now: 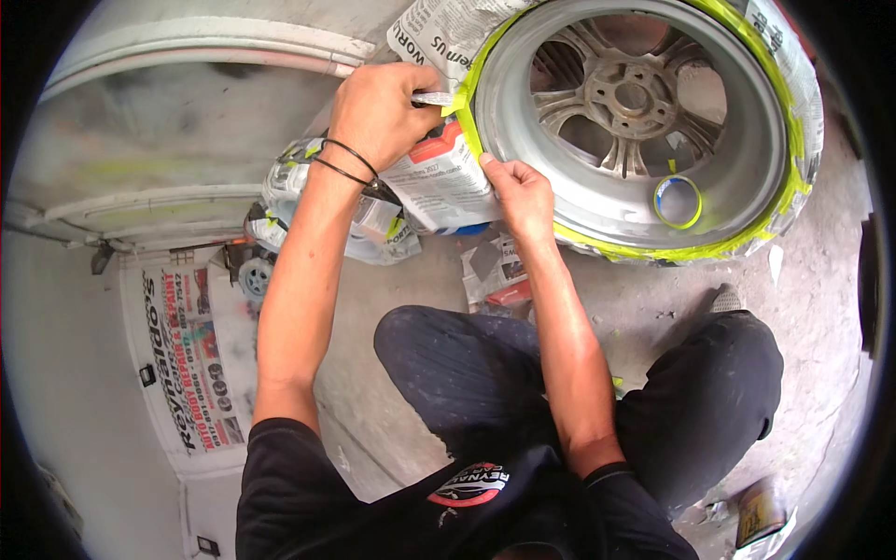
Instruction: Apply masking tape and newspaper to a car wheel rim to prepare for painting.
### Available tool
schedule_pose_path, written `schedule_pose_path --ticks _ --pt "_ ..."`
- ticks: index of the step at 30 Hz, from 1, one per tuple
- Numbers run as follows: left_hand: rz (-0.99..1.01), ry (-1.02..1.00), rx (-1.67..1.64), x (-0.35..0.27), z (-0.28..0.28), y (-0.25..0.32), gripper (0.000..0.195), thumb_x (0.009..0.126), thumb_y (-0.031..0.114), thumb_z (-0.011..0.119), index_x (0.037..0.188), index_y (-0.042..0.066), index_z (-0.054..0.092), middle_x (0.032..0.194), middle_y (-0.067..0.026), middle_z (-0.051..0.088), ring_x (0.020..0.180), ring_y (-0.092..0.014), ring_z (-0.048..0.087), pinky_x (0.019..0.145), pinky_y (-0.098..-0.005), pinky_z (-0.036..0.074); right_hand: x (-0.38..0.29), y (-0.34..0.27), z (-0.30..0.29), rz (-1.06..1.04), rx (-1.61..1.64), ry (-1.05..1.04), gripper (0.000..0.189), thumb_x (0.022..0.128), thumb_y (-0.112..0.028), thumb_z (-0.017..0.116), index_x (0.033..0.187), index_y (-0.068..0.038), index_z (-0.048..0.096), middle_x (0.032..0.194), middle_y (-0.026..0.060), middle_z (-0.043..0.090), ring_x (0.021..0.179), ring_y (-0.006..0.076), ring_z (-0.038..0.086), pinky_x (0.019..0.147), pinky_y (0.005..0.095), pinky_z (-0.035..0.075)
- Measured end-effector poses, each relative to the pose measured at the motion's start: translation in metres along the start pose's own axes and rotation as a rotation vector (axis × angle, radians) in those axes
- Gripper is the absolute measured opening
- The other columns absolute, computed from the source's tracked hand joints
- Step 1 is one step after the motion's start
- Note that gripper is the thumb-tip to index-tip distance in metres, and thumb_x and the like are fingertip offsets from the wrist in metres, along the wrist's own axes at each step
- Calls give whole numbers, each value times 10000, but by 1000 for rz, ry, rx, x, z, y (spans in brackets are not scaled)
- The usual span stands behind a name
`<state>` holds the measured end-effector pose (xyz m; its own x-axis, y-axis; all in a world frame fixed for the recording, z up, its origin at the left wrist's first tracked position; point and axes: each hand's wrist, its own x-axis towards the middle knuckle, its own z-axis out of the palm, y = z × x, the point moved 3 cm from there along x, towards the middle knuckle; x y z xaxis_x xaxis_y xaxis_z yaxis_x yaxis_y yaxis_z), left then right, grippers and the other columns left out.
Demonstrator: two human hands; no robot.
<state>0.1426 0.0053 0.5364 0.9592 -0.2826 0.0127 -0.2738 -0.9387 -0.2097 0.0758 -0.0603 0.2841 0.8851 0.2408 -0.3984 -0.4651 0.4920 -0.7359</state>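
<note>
A car wheel with a grey alloy rim (518, 105) lies in front of me, its tyre covered by newspaper held with yellow-green masking tape (728, 246) around the rim's edge. My left hand (381, 112) is closed at the rim's left side, gripping a folded edge of newspaper (434, 99) beside the tape. Lower down, my right hand (521, 196) pinches the taped edge of a newspaper sheet (441, 178) between thumb and fingers. Inside the rim's barrel rests a roll of masking tape (677, 201). The tyre's surface under the paper is mostly hidden.
Another newspaper-masked wheel (280, 192) is at the left, beyond my left forearm. On the concrete floor lie newspaper scraps (490, 262) and a red item (509, 294). A can (761, 514) stands or lies at the lower right. A printed banner (189, 357) hangs on the far wall.
</note>
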Motion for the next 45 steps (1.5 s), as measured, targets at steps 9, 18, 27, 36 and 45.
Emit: schedule_pose_path --ticks 9,18,27,36,45 --pt "-34 -13 11 4 1 5 229 893 291 881 993 87 852 858 -135 803 752 -326 769 730 -414 597 -3 1 0 -8 -9 59 445 989 -440 861 896 -7 816 752 17 747 693 95 621 683 315 526" --pt "-32 -10 15 5 4 0 238 890 309 870 992 94 861 850 -141 798 750 -323 773 729 -413 598 -5 -7 0 -33 -144 131 471 975 -468 859 900 -5 820 766 73 783 695 149 691 715 360 569" --pt "-10 15 30 4 11 -2 236 878 298 889 949 80 834 900 -132 799 827 -342 771 765 -436 598 -7 -21 -8 -74 -391 164 623 926 -639 813 898 -17 834 790 166 797 776 334 786 799 451 600" --pt "27 62 61 1 13 2 245 863 308 898 952 92 825 908 -131 791 885 -363 753 804 -477 589 -29 -25 -14 -245 -840 229 480 894 -495 864 1051 -44 819 963 197 799 980 426 750 917 554 562" --pt "27 30 72 -2 7 5 231 859 299 890 981 114 829 916 -131 795 891 -378 752 803 -495 588 -70 -31 41 -860 -413 210 596 944 -10 732 1512 46 560 1430 275 601 1321 479 589 1162 530 475"
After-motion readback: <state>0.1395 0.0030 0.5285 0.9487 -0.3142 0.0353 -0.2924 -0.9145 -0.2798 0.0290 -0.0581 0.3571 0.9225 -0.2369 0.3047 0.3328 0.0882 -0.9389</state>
